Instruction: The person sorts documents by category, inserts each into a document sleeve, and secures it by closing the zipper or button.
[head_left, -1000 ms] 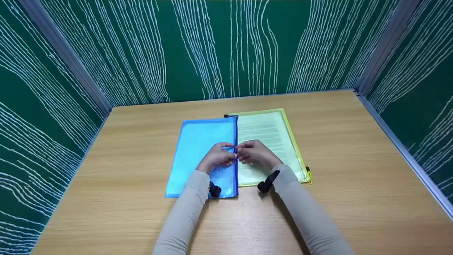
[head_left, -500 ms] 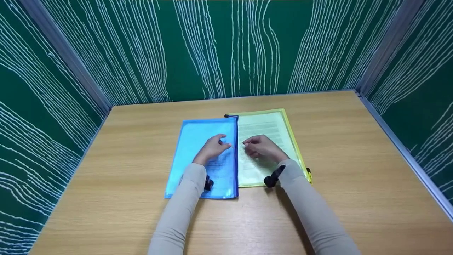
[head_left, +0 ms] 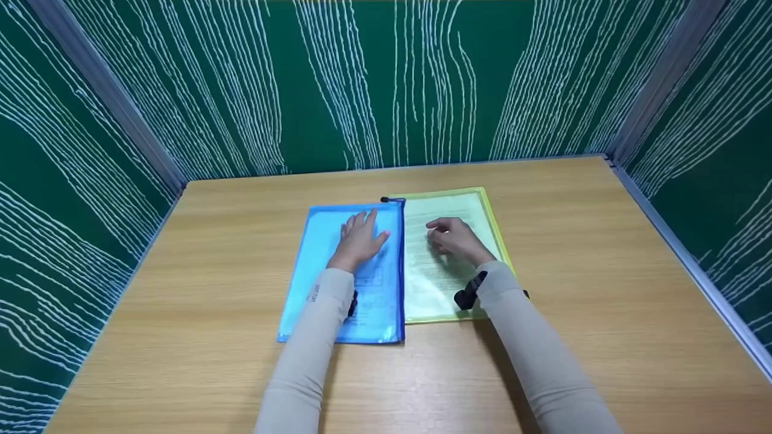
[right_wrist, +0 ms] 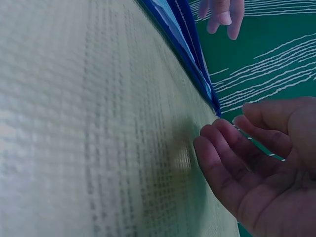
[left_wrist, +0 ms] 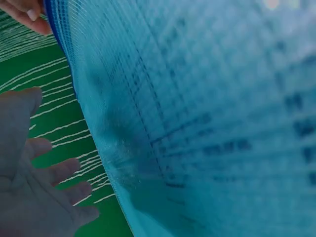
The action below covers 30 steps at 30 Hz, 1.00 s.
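Note:
A blue mesh zip pouch [head_left: 377,313] with a printed sheet showing through lies on the table, its dark blue zipper edge [head_left: 401,277] on the right. Over its upper part my left hand [head_left: 357,242] is spread, fingers straight and thumb out; the left wrist view shows this hand [left_wrist: 37,177] holding nothing. Partly under the blue pouch's right edge is a yellow-edged mesh zip pouch [head_left: 431,301] with a printed sheet inside. Above it hovers my right hand [head_left: 457,238], fingers loosely bent. In the right wrist view the fingers [right_wrist: 217,163] hold nothing.
A wooden table [head_left: 229,241] carries both pouches. Green panels [head_left: 325,144] with white wavy lines enclose its back and sides. A black zip end [head_left: 384,199] pokes out at the blue pouch's top right corner.
My hands have let go of the blue pouch's zipper edge and moved apart and farther forward. The left fingers have spread out; both pouches stay in place.

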Motion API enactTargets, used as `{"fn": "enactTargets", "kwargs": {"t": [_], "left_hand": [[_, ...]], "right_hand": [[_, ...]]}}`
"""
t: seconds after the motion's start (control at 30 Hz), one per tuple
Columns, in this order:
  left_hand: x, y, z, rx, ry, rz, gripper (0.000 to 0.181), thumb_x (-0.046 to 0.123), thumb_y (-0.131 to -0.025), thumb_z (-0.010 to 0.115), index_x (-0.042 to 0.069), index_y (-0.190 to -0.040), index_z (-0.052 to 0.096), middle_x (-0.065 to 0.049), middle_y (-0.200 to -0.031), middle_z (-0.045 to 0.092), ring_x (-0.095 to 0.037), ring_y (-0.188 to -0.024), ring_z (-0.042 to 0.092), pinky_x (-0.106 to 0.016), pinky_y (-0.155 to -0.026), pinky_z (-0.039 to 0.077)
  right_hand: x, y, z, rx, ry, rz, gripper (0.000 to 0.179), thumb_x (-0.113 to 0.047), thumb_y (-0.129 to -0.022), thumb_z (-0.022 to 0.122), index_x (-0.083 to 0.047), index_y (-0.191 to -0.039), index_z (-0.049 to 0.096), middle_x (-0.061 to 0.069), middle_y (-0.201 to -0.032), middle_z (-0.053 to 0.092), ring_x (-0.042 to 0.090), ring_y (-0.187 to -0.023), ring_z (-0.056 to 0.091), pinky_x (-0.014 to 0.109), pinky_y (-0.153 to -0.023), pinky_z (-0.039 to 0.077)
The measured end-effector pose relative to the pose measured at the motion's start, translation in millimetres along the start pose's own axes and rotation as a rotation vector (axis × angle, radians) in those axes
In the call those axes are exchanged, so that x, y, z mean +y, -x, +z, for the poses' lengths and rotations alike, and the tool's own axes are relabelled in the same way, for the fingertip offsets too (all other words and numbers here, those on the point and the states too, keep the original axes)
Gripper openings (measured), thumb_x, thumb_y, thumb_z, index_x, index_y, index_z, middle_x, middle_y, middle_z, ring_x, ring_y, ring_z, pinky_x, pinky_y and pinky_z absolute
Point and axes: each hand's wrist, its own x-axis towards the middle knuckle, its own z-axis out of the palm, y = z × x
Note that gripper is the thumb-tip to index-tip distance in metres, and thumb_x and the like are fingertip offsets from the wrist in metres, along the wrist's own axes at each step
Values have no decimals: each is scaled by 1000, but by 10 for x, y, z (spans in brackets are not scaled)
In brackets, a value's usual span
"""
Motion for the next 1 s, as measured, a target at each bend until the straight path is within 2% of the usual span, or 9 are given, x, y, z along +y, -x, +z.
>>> {"fn": "enactTargets", "kwargs": {"t": [0.1,0.37,0.53,0.73,1.0], "left_hand": [[4,-42,-4,-5,-60,4,68,47,-100,43,18,-156,17,-12,-161,17,-37,-149,7,-56,-119,2],[25,-126,17,-40,-166,2,70,53,-99,39,23,-156,11,-10,-163,9,-36,-149,0,-57,-118,-1],[3,-123,72,-88,-173,-15,71,54,-99,36,23,-156,8,-7,-163,4,-34,-150,-3,-56,-119,-2],[-26,-71,68,-197,-163,-51,70,54,-100,33,24,-156,5,-5,-163,0,-34,-149,-3,-57,-119,2],[-5,-42,45,-272,-177,-117,70,57,-99,33,25,-156,7,-1,-163,-3,-29,-150,-9,-53,-120,0]], "right_hand": [[-4,-20,-20,20,33,1,40,-20,-98,50,-3,-134,53,16,-113,57,19,-81,58,27,-69,51],[-26,-76,-55,29,100,0,39,-21,-99,50,-4,-133,53,17,-117,58,24,-94,61,30,-75,53],[-20,-92,-59,36,120,5,38,-21,-99,51,-4,-132,54,17,-117,59,26,-96,61,31,-77,54],[11,-125,-43,33,154,17,37,-20,-99,51,-4,-132,55,17,-119,60,27,-101,62,31,-80,54],[-24,-135,-76,6,177,-50,38,-17,-99,50,1,-133,54,22,-122,59,30,-108,60,37,-89,53]]}}
